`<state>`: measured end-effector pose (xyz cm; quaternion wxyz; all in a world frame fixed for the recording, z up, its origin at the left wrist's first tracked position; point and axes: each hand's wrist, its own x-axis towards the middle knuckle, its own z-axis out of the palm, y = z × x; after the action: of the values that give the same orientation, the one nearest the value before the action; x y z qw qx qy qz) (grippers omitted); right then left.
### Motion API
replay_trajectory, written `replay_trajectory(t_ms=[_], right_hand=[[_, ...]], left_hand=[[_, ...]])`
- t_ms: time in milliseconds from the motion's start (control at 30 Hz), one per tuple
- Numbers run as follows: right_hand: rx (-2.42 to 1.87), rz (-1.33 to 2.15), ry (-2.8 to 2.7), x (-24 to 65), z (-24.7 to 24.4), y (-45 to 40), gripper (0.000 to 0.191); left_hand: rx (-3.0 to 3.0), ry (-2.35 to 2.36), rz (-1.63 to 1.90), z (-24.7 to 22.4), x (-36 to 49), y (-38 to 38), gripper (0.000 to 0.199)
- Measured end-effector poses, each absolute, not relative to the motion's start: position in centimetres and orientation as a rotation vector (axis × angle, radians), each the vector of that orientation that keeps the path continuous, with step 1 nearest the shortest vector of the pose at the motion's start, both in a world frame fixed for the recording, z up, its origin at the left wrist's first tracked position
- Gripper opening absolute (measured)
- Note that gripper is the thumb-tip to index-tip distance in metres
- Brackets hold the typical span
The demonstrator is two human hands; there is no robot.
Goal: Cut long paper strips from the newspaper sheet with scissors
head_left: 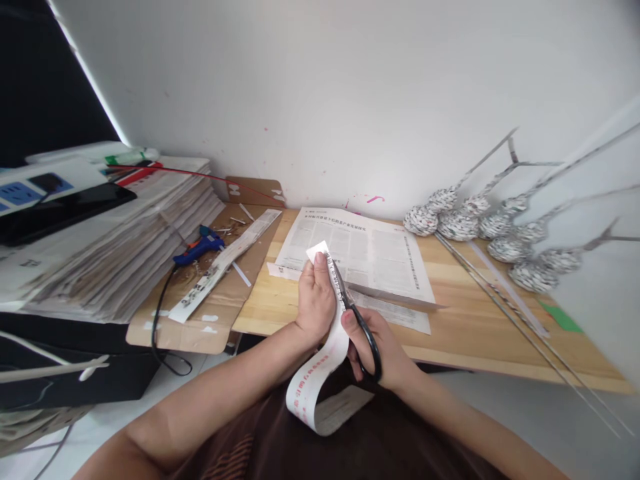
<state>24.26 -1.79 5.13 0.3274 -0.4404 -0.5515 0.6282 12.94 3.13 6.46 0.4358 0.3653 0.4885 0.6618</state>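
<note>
My left hand (316, 303) pinches the top end of a long newspaper strip (320, 380), thumb on the front. Red and black print shows on the strip, which hangs down and curls over my lap. In my right hand (373, 340) is a pair of black-handled scissors (370, 337), its blades pointing up along the strip's edge just beside my left hand. Whether the blades are fully closed I cannot make out. Behind my hands a newspaper sheet (360, 247) lies flat on the wooden table (450, 340), with a cut piece under its near edge.
On the left, a blue glue gun (200, 248) and folded paper strips (225, 267) lie on cardboard (200, 333) beside a tall newspaper stack (165, 227). Several woven paper gourd shapes (460, 223) and thin rods (505, 303) sit at the right against the wall.
</note>
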Motion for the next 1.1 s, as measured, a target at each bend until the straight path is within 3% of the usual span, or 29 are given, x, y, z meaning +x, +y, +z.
replay_trajectory(t_ms=[367, 800, 1100], right_hand=[[-1.202, 1.705, -1.463, 25.0, 5.6, -2.3, 0.064], [-1.123, 1.430, -1.708, 24.5, 6.9, -1.8, 0.065], [-1.153, 1.539, -1.550, 24.3, 5.3, -2.0, 0.065]], left_hand=[[0.692, 1.064, 1.595, 7.1, 11.8, 5.0, 0.062], [1.073, 1.234, 1.610, 6.2, 12.7, 3.6, 0.050], [1.086, 1.272, 1.577, 6.3, 12.5, 3.4, 0.048]])
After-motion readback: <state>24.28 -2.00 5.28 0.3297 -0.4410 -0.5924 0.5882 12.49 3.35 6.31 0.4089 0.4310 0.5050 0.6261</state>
